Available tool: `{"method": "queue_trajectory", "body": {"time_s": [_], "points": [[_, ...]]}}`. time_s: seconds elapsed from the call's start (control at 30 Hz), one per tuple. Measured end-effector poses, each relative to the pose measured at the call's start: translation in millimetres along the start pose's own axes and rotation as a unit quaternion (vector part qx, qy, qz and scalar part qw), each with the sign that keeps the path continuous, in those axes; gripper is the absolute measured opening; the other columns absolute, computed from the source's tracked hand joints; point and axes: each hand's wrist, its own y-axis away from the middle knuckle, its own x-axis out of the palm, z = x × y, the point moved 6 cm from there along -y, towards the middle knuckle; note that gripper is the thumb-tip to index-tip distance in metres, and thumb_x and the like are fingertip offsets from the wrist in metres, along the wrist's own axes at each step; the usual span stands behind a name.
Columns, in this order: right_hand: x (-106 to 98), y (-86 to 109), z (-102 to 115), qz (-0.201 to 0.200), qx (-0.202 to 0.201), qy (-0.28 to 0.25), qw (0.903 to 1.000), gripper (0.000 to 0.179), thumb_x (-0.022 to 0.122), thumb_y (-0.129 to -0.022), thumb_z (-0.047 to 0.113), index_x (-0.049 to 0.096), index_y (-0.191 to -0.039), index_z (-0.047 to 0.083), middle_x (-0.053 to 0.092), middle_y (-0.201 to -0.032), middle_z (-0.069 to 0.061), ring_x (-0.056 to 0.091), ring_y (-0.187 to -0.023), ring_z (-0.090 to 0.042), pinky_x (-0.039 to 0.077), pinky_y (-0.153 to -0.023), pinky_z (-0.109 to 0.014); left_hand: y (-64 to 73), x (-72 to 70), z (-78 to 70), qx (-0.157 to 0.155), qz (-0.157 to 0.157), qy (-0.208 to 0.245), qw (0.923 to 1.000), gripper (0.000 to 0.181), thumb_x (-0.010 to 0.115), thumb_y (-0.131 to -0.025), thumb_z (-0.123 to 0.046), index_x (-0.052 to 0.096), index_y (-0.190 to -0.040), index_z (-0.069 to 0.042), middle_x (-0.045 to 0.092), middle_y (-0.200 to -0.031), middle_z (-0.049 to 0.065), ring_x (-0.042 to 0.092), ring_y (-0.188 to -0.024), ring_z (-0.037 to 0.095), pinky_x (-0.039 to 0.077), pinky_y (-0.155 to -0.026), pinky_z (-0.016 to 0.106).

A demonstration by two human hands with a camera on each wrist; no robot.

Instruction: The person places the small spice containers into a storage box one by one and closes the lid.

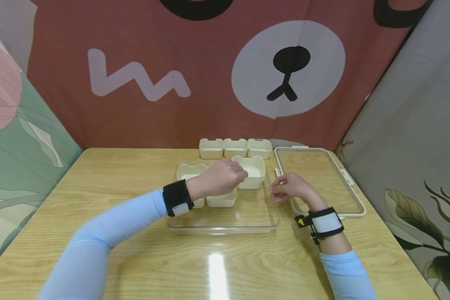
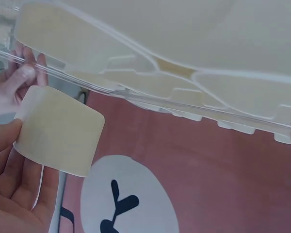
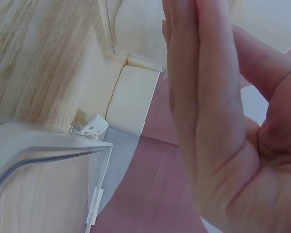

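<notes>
Your left hand [image 1: 217, 177] pinches the cup [image 1: 253, 182] between thumb and fingers, above the clear tray [image 1: 225, 230] towards its right rear. Your right hand [image 1: 291, 187] holds nothing, fingers fairly straight beside the tray; whether they touch it, you can't tell. Keep the cup level and its base clear of the rim — the smooth walls could slip under a light pinch. It looks like matte cream plastic, round-cornered; the tray seems hard and glossy — on a wood-grained bench [image 1: 142, 258].
</notes>
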Motion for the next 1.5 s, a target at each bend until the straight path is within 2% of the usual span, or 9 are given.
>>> {"method": "queue_trajectory", "body": {"time_s": [0.27,0.43,0.57,0.77,0.87,1.2,1.5], "points": [[0,3.3,3,0.019,0.006,-0.005,0.9998,0.032,0.062,-0.091,0.015,0.061,-0.110,-0.011,0.071,-0.089,-0.019,0.069,-0.069,-0.013,0.057,-0.073,-0.036,-3.8,4.7,-14.5,0.019,0.011,0.000,0.9997,0.016,0.058,-0.087,-0.006,0.061,-0.073,-0.013,0.054,-0.060,-0.004,0.049,-0.057,0.012,0.038,-0.054,0.024],[0,4.4,4,0.024,0.003,-0.015,0.9996,0.033,0.062,-0.092,0.015,0.061,-0.111,-0.012,0.070,-0.092,-0.022,0.069,-0.069,-0.013,0.057,-0.074,-0.036,-4.7,7.1,-19.6,0.028,0.002,-0.010,0.9995,0.018,0.055,-0.085,-0.005,0.058,-0.070,-0.015,0.054,-0.060,-0.006,0.050,-0.056,0.011,0.038,-0.051,0.024],[0,5.2,4,0.024,0.005,-0.020,0.9995,0.031,0.061,-0.092,0.012,0.060,-0.110,-0.012,0.071,-0.091,-0.021,0.070,-0.071,-0.014,0.057,-0.075,-0.037,-4.2,7.5,-23.4,0.031,0.006,0.002,0.9995,0.020,0.055,-0.086,-0.005,0.058,-0.070,-0.015,0.052,-0.059,-0.006,0.049,-0.055,0.010,0.034,-0.048,0.022],[0,6.2,4,0.028,0.002,-0.026,0.9993,0.029,0.057,-0.093,0.005,0.056,-0.113,-0.015,0.068,-0.096,-0.026,0.070,-0.073,-0.015,0.056,-0.076,-0.038,-4.0,11.7,-29.2,0.036,0.036,0.019,0.9985,0.017,0.055,-0.087,-0.003,0.060,-0.074,-0.014,0.056,-0.062,-0.006,0.053,-0.058,0.009,0.040,-0.050,0.021],[0,6.6,6,0.030,-0.002,-0.022,0.9993,0.031,0.055,-0.093,0.003,0.053,-0.115,-0.018,0.069,-0.095,-0.024,0.070,-0.072,-0.014,0.056,-0.077,-0.037,-4.2,15.9,-30.8,0.034,0.055,0.021,0.9977,0.016,0.054,-0.088,-0.005,0.061,-0.078,-0.014,0.059,-0.066,-0.007,0.054,-0.061,0.009,0.043,-0.052,0.021],[-1,5.4,5,0.029,0.003,-0.012,0.9995,0.030,0.056,-0.093,0.006,0.057,-0.115,-0.015,0.070,-0.095,-0.021,0.070,-0.076,-0.017,0.056,-0.079,-0.040,-0.3,21.8,-36.2,0.038,0.100,0.016,0.9941,0.015,0.053,-0.087,-0.003,0.061,-0.081,-0.015,0.060,-0.070,-0.007,0.056,-0.063,0.007,0.045,-0.050,0.021],[-2,4.8,5,0.022,0.006,-0.002,0.9997,0.029,0.059,-0.093,0.008,0.061,-0.113,-0.012,0.071,-0.090,-0.016,0.070,-0.074,-0.015,0.056,-0.078,-0.040,1.2,30.1,-42.0,0.041,0.155,0.017,0.9869,0.017,0.056,-0.081,-0.001,0.063,-0.084,-0.015,0.060,-0.071,-0.007,0.056,-0.063,0.009,0.046,-0.052,0.024]]}}
